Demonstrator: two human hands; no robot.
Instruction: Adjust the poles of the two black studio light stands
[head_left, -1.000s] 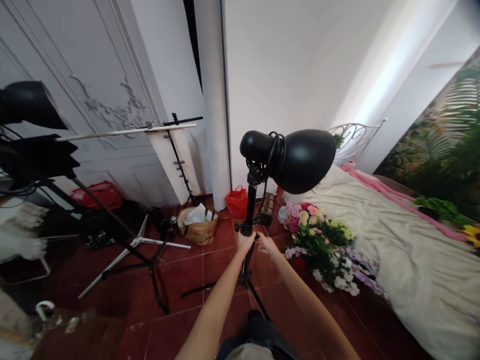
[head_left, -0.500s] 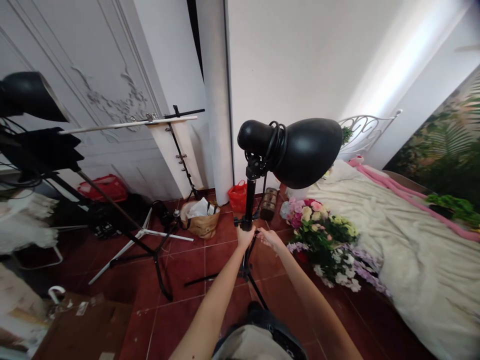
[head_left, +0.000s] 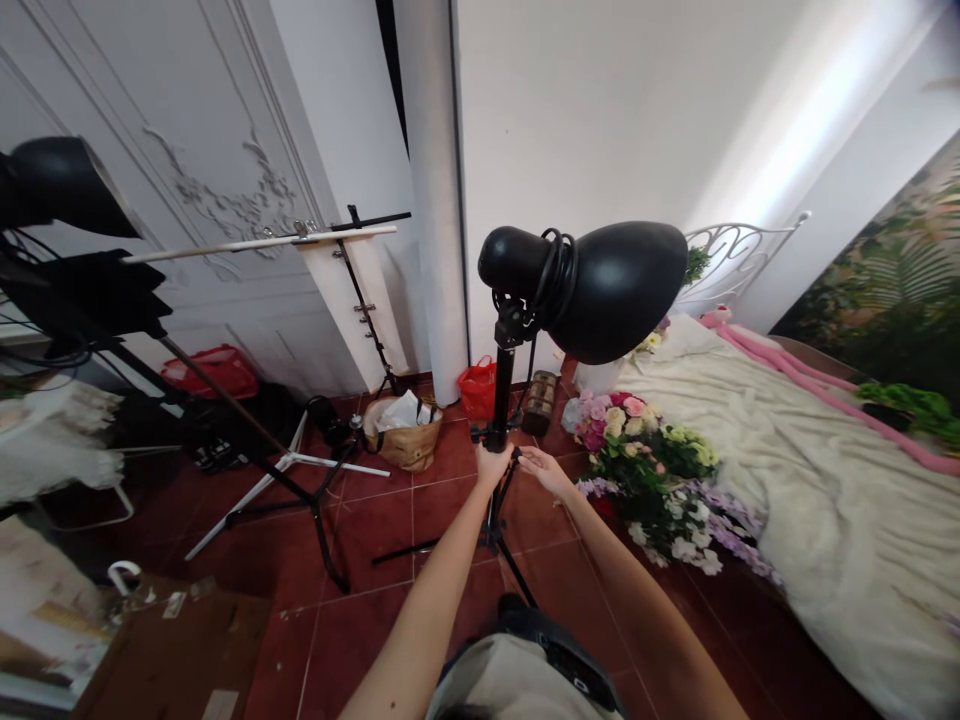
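Note:
A black studio lamp (head_left: 611,290) with a dome-shaped reflector and a coiled cable tops a black light stand (head_left: 504,390) in front of me. My left hand (head_left: 492,465) is closed around the stand's column, just under a collar with side knobs. On the right of the column, my right hand (head_left: 546,472) has its fingers at a small dark tightening knob (head_left: 516,454); the fingertips look bent against it, though partly hidden. The stand's legs are spread on the red tiled floor (head_left: 390,510).
Artificial flowers (head_left: 652,470) lie right of the stand, beside a bed with a cream cover (head_left: 795,440). Behind stand a red bag (head_left: 478,388) and a woven basket (head_left: 405,440). More light stands (head_left: 315,500) crowd the left, with a cardboard box (head_left: 180,650) below.
The lamp sits slightly higher in view, and the whole scene has shifted a little. My right hand has moved slightly up at the knob; my left hand keeps its hold.

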